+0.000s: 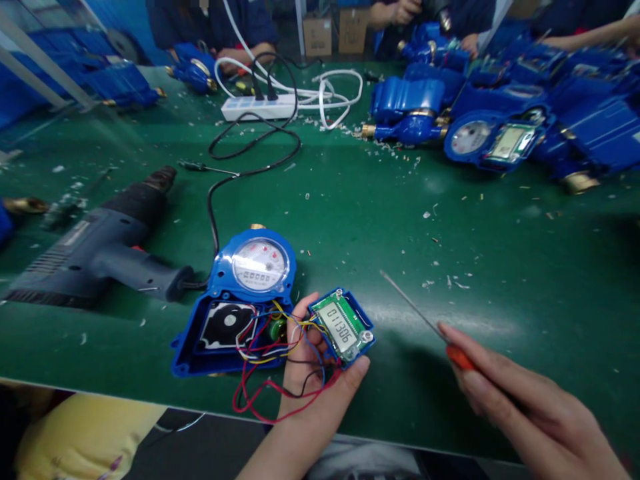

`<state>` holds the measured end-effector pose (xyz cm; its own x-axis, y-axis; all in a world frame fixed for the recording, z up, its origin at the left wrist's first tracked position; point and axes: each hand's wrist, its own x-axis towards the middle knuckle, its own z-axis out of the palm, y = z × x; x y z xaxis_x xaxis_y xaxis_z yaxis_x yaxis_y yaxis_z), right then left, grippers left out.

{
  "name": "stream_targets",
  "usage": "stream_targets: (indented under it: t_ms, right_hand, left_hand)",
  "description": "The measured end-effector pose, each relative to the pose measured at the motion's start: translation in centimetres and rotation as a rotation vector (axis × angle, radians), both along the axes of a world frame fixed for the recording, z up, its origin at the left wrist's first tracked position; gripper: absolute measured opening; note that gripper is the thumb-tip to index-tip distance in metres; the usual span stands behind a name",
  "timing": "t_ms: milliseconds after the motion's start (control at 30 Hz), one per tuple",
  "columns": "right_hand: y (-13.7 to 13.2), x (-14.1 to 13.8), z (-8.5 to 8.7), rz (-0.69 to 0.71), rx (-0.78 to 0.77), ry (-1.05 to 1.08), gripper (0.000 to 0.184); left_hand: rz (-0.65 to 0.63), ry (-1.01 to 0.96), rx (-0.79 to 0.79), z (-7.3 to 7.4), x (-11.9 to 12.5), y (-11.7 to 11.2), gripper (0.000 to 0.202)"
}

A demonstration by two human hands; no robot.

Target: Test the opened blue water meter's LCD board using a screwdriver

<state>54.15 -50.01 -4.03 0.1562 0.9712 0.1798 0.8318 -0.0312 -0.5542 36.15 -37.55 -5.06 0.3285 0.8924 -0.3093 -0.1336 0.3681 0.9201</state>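
Blue water meter point(260, 263), housing open, display board in the left hand

The meter lies near the front edge of a green bench mat point(450, 220), its open blue housing point(215, 340) beside my left hand point(313, 380) and its dial facing up. As I watch from my remote station, that hand grasps a green display circuit board point(341, 327) in a blue frame, palm up, while red, yellow, blue and black wires point(265, 347) run back into the housing. My right hand point(515, 393) is clenched around an orange-handled screwdriver point(460, 357), its thin shaft clear of the board. A corded electric drill point(100, 257) lies to the left. Risks: tension on the board could strain or snap the wires, a slip of the screwdriver tip could scratch the board or nick the insulation, and plastic shavings point(430, 283) could lodge inside the open housing.
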Motion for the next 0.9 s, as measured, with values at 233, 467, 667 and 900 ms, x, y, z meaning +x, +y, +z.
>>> stream_targets:
  t_ms: [233, 467, 667, 900]
  right_hand:
    - [3.2, 2.0, -0.9, -0.035, -0.041, -0.495, 0.034]
    - [7.3, -1.8, 3.5, 0.435, 0.052, -0.017, 0.013]
    - [9.3, -3.5, 3.5, 0.505, -0.069, 0.030, 0.016]
    - [10.8, -3.3, 3.6, 0.449, -0.265, 0.086, 0.013]
  left_hand:
    - [-0.016, -0.057, -0.031, -0.2, -0.1, 0.1, 0.071]
    - [-0.016, -0.192, -0.210, -1.3, -0.1, 0.9, 0.070]
    - [0.086, -0.235, -0.269, -1.5, 0.1, 1.1, 0.034]
    - [-0.023, -0.111, -0.067, -1.4, -0.3, 0.7, 0.081]
